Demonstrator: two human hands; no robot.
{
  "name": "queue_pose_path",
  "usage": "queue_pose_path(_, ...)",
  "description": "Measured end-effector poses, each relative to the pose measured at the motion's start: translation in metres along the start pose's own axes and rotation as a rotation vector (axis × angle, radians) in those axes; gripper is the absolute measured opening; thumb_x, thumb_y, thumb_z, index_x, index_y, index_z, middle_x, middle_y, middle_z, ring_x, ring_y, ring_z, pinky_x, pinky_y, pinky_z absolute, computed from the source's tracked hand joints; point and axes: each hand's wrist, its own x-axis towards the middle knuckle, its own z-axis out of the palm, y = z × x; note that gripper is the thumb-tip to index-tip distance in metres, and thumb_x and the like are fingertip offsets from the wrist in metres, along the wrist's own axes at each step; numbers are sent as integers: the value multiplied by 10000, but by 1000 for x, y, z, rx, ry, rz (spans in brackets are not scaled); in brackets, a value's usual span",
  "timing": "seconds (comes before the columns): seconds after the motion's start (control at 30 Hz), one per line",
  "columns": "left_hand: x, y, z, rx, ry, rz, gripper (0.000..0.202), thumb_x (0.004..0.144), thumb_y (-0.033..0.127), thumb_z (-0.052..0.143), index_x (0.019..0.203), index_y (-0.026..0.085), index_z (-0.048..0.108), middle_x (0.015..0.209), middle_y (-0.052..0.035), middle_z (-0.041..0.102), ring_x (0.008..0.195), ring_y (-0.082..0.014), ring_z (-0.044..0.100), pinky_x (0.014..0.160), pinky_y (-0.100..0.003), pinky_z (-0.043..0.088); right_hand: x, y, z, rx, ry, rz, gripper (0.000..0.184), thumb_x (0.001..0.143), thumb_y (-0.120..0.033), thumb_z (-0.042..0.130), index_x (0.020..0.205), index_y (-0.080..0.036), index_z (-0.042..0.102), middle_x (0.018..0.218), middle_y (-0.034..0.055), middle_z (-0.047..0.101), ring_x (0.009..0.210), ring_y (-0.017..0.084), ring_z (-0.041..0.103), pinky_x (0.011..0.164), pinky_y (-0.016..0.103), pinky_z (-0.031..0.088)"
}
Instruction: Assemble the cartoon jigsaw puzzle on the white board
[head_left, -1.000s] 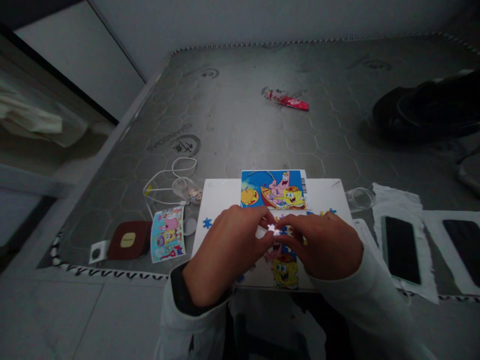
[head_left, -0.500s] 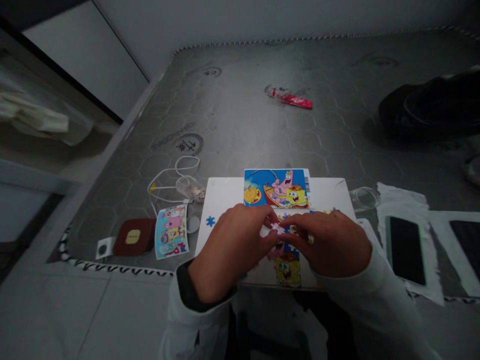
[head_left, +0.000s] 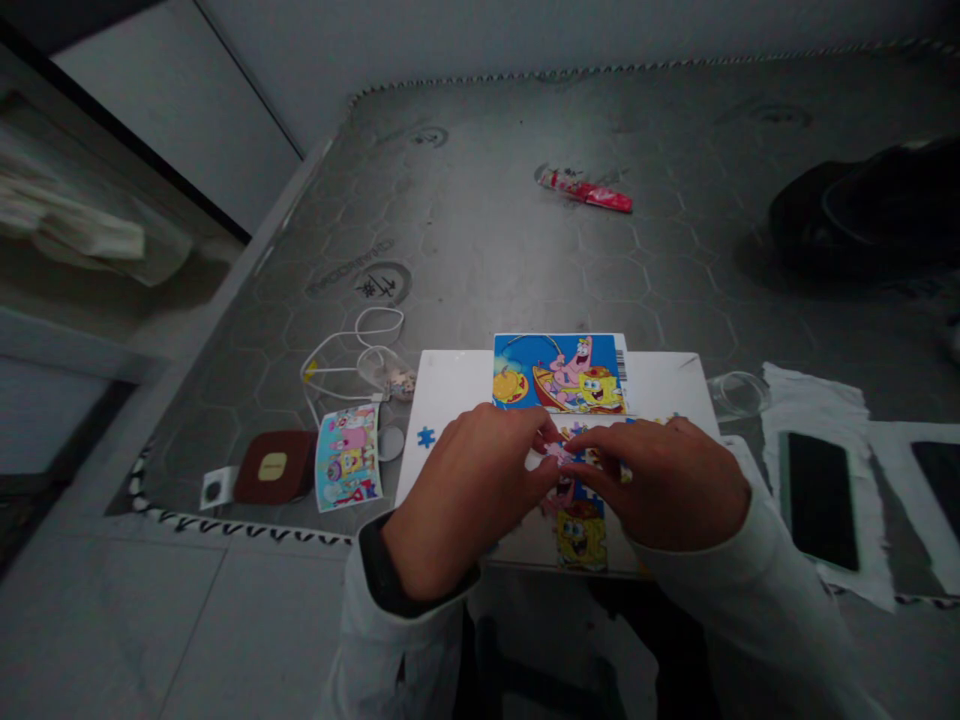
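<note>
Joined section: just below the fingertips I see a patch of pieces (head_left: pixel 581 535) with a yellow face, its right edge notched; the hands hide how far up it reaches, so I read the work as partly done
Left over: a blue piece (head_left: pixel 426 437) lies loose toward the board's left side, and bits of others show by the right fingers; I can't count them
Pink piece: small and knobbed, between both hands over the middle of the board, not visibly locked into anything
Left hand (head_left: pixel 480 480): thumb and forefinger closed in a pinch on the pink piece (head_left: pixel 556 453)
Right hand (head_left: pixel 682 482): finger and thumb bent to the same piece, pinching its other side as far as I can judge
White board (head_left: pixel 448 385): flat, smooth, straight-edged
Picture card (head_left: pixel 559 372): rectangular, brightly printed, lying at the board's far edge
Mat (head_left: pixel 472 240): grey, hexagon-patterned, with a striped border
Tissue (head_left: pixel 802 395): crinkled, white, under a flat dark phone (head_left: pixel 823 500)
</note>
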Motion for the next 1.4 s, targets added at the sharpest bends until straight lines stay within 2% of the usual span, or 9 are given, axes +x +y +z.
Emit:
queue_pose_path(0.1, 0, 1, -2, -7, -20, -9, 153, 926, 282, 665, 1044, 256, 759, 984, -33, 788, 900, -298, 731, 770, -396, 497, 1, -3, -1, -4, -23, -2, 253, 1010, -488, 575, 1011, -292, 736, 785, -19, 782, 647, 166, 681, 626, 339, 307)
queue_pose_path(0.27, 1, 1, -2, -17, -31, -30, 183, 929, 289, 677, 1089, 259, 762, 1008, -37, 788, 900, -293, 730, 792, -407, 518, 4, -8, -3, -27, -27, 35, 156, 926, -419, 710, 987, -284, 757, 712, -25, 762, 636, 183, 690, 627, 338, 307)
queue_pose_path(0.5, 1, -1, 1, -23, -45, -15, 184, 944, 295, 648, 1089, 262, 757, 1002, -27, 788, 916, -299, 732, 795, -419, 527, 5, -8, -6, -27, -42, -2, 141, 929, -357, 698, 1026, -268, 746, 776, -8, 787, 665, 192, 713, 614, 327, 301)
queue_pose_path(0.83, 1, 0, 0, -19, -42, -7, 170, 928, 292, 683, 1079, 257, 753, 1008, -33, 788, 883, -272, 728, 767, -377, 501, 7, -13, -9, -9, -62, 53, 140, 883, -395, 765, 953, -278, 735, 723, -32, 767, 638, 182, 697, 618, 328, 304)
queue_pose_path(1.03, 0, 1, -1, 1, -57, 25, 159, 955, 372, 684, 1014, 244, 759, 940, -45, 781, 844, -272, 725, 704, -353, 473, 8, -13, -7, -44, -113, 29, 168, 904, -448, 727, 958, -289, 716, 701, -34, 752, 622, 166, 667, 606, 329, 286)
queue_pose_path(1.23, 0, 0, -1, -18, -60, 35, 116, 949, 314, 681, 1012, 242, 747, 974, -40, 783, 877, -295, 726, 732, -387, 485, 6, -12, -5, -75, -98, -7, 186, 925, -408, 695, 1070, -299, 734, 736, -22, 771, 635, 173, 676, 617, 339, 281)
queue_pose_path(1.4, 0, 1, -2, -24, -24, 5, 166, 935, 305, 689, 1084, 267, 752, 991, -24, 788, 895, -286, 733, 763, -387, 499, 5, -7, -6, -24, -83, 10, 184, 914, -443, 715, 994, -278, 730, 716, -29, 758, 602, 175, 662, 601, 329, 288)
